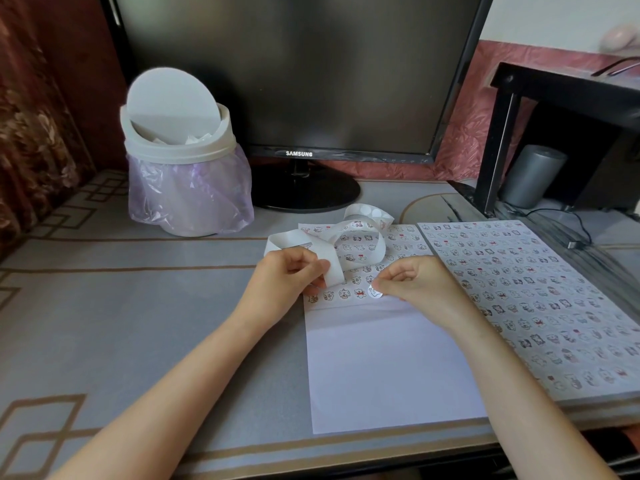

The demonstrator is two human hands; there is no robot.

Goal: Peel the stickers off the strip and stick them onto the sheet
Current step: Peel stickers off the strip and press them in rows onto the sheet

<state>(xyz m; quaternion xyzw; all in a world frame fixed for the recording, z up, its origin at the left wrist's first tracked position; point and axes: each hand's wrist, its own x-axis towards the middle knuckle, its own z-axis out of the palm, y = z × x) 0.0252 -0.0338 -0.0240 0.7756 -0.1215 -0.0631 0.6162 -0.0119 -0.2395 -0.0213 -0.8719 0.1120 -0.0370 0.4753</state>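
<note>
Both bare forearms reach in from the near edge and converge over the far half of the flat white paper sheet (381,358), which lies on the grey counter w/ tan line pattern (138,289).

The left hand (287,275) is knuckles-up w/ fingers curled. Thumb & fingertips pinch the white paper backing strip (298,239) near its end. From there the strip loops up and back over the sheet's far part to a loose curl near the monitor foot.

The right hand (415,280) has its wrist bent inward and fingers curled tight. Thumb & forefinger tips nip a small round sticker (374,292). The sticker sits at the right end of the nearest sticker row and touches the sheet. Can't tell if it's pressed fully flat.

The sheet's far part is filled w/ rows of little cartoon stickers; the near part is plain. Just beside it on the right lies a second sheet covered edge to edge in stickers (519,289), and the right forearm runs along its left edge.

Behind stand a small white swing-lid bin w/ lilac plastic liner (183,157) at far left and a black flat monitor (294,74) at centre. A grey cylinder (533,174) sits under a black shelf (554,84) at far right.
</note>
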